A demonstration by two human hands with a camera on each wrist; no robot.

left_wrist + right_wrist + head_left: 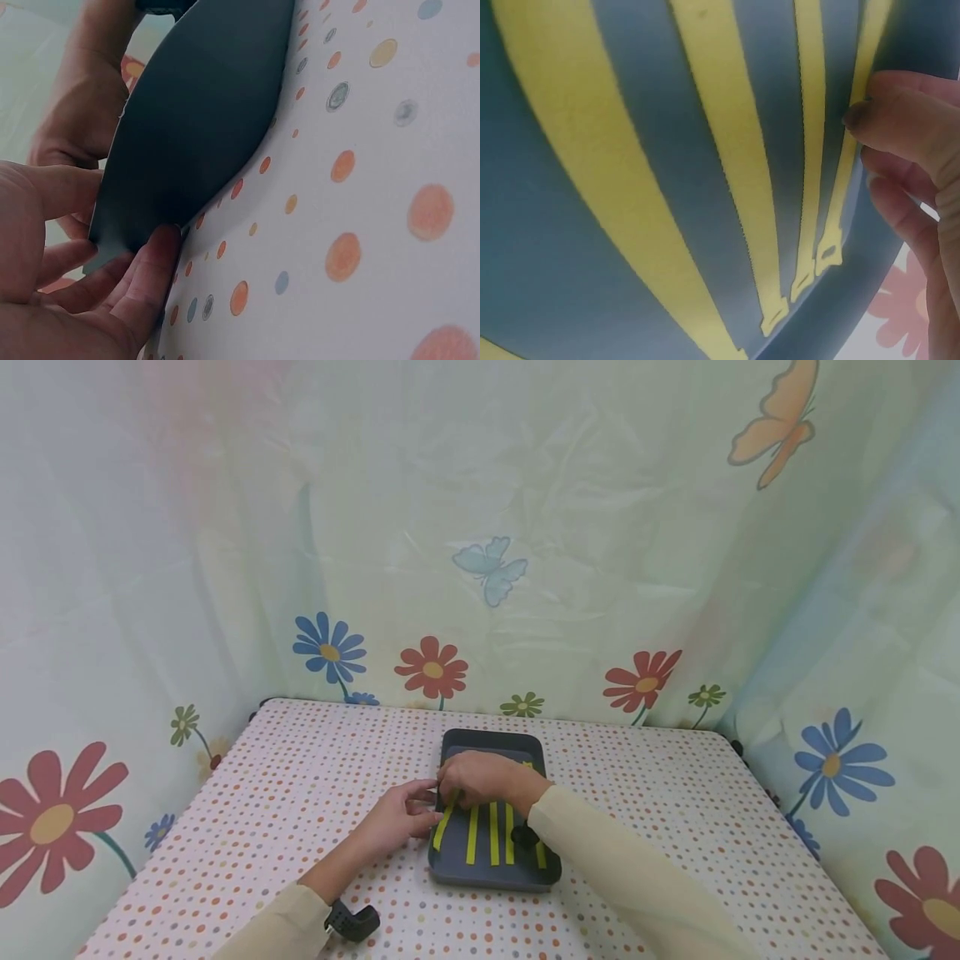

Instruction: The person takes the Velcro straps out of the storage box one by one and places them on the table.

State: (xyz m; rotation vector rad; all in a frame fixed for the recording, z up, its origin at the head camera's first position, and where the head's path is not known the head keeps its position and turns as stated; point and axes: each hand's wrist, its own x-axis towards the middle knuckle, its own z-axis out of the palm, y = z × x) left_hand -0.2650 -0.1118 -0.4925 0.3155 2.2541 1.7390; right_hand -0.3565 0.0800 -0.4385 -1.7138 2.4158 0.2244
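Several flat yellow strips [493, 833] line a round-cornered tray [491, 883].

Dotted tabletop [315, 760], pale floral backdrop [360, 527], orange butterfly [780, 422], light-blue butterfly [495, 572]

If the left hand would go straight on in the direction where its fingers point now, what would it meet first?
Most likely the side wall of the dark tray. The left hand is close against that wall, with almost no gap showing, though the exact depth is hard to judge.
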